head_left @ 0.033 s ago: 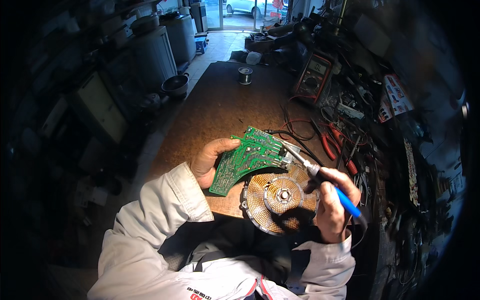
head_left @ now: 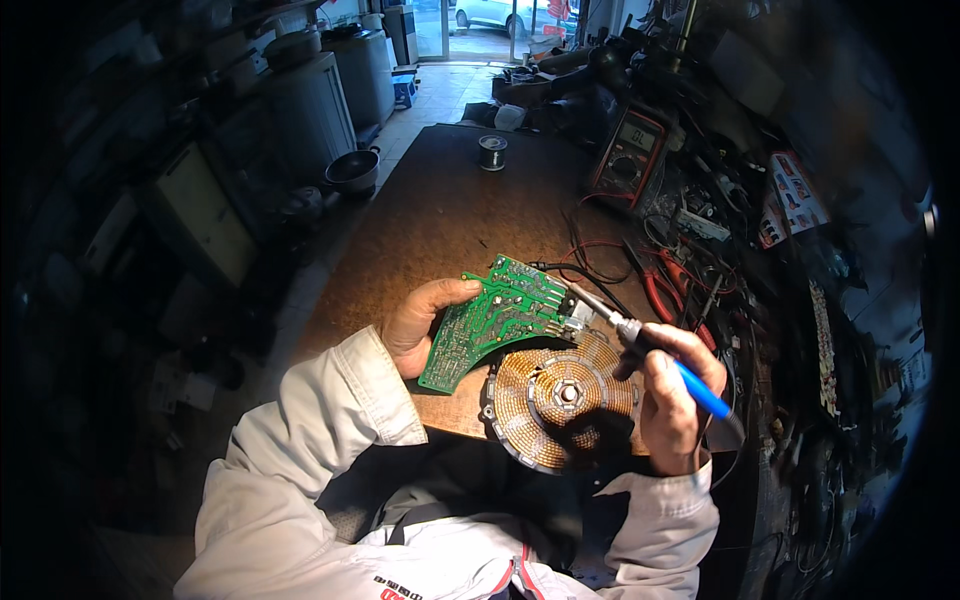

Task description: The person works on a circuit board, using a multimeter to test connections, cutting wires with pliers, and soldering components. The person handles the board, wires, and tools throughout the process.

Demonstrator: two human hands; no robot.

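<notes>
A green circuit board (head_left: pixel 490 320) with a curved lower edge is tilted up, solder side facing me. My left hand (head_left: pixel 425 320) grips it by its left side, thumb on the upper edge. In my right hand (head_left: pixel 675 395) is a soldering iron (head_left: pixel 705 390) with a blue handle, held like a pen. Its metal shaft points up and left, the tip close to the board's right edge; I cannot tell whether they touch. Below the board lies a round copper induction coil (head_left: pixel 530 395), partly in my right hand's shadow. A silvery part (head_left: pixel 577 318) sits beside the board's right end.
On the brown table (head_left: pixel 410 230) a solder spool (head_left: pixel 492 152) stands at the far end. To the right are a multimeter (head_left: pixel 630 160), red-handled pliers (head_left: pixel 660 295), thin test leads and a heap of tools and parts. A dark pan (head_left: pixel 352 170) is off the table's left side.
My right hand and the soldering iron have shifted slightly to the right. The board and my left hand stay almost in place.
</notes>
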